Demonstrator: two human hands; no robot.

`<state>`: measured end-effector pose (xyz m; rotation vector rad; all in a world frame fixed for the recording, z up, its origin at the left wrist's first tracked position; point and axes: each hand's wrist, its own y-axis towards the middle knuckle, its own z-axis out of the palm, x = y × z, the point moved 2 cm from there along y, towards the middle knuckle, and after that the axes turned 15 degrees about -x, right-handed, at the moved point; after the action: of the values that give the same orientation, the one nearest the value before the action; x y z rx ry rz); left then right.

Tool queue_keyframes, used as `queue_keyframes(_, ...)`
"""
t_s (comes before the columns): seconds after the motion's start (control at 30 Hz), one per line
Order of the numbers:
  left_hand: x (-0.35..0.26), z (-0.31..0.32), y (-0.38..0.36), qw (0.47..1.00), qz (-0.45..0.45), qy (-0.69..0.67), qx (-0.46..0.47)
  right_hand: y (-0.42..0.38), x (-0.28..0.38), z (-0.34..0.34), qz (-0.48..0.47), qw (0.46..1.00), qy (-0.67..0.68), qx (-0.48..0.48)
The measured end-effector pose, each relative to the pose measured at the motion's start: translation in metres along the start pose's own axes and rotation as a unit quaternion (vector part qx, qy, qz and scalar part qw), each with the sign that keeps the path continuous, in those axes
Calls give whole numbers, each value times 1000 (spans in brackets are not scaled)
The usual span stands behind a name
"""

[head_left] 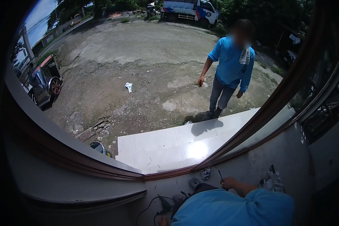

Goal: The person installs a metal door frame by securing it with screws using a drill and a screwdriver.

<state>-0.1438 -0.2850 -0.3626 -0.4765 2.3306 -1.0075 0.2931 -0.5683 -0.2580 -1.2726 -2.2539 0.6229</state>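
Observation:
My right hand (pixel 228 183) is at the lower middle, its fingers closed round a thin dark stick-like tool (pixel 220 174) that points up and away from me. The tool's exact kind is too small to make out. At the bottom edge my left hand (pixel 163 221) shows only in part, low beside a dark corded power tool (pixel 165 205) lying on the floor. Whether its fingers hold anything is hidden. Near my shoe (pixel 194 183) lies a crumpled black-and-white bundle (pixel 206 173).
A door frame (pixel 173 174) with a raised sill crosses in front of me. Beyond it are white tiles (pixel 158 147) with a few thin scraps. A person in a blue shirt (pixel 229 62) stands outside at the tile edge. Crumpled plastic (pixel 274 181) lies at my right.

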Motion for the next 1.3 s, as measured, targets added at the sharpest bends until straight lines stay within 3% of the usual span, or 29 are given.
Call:
queue_keyframes(0.13, 40, 2, -5, 1000, -24, 1, 7, -6, -2, 0, 12, 1000, -10, 16)
queue_keyframes(0.2, 69, 13, -11, 995, -58, -74, -24, -2, 21, -17, 2, 1000, -13, 16)
queue_keyframes(0.23, 50, 4, -36, 991, -96, -87, -28, 2, 37, -24, -5, 1000, -11, 13)
queue_keyframes(0.33, 50, 11, -43, 994, -17, -101, -48, 28, 88, -29, -84, 996, 3, 10)
queue_keyframes(0.47, 39, 35, -45, 996, -8, -85, -38, 93, 139, 27, -141, 989, 9, 47)
queue_keyframes(0.57, 22, 80, -2, 999, -6, -44, 17, 169, 156, 116, -130, 988, -10, 79)
queue_keyframes(0.7, 53, 160, 122, 999, -29, -12, 42, 274, 154, 259, -154, 982, -54, 99)
queue_keyframes(0.8, 82, 209, 227, 999, -30, 31, -19, 338, 146, 356, -169, 973, -87, 127)
queue_keyframes(0.9, 115, 248, 329, 979, -32, 177, -93, 392, 138, 431, -196, 963, -139, 124)
queue_keyframes(0.97, 113, 263, 374, 959, -52, 217, -176, 415, 130, 465, -206, 964, -138, 100)
queue_keyframes(1.03, 113, 279, 404, 954, -14, 231, -191, 432, 125, 486, -216, 964, -140, 66)
queue_keyframes(1.13, 117, 295, 426, 958, 6, 235, -163, 440, 121, 499, -230, 967, -104, 30)
queue_keyframes(1.2, 126, 301, 432, 951, 40, 248, -182, 440, 124, 500, -295, 954, -54, 11)
queue_keyframes(1.3, 116, 286, 419, 946, 66, 274, -162, 435, 135, 490, -302, 952, -46, 25)
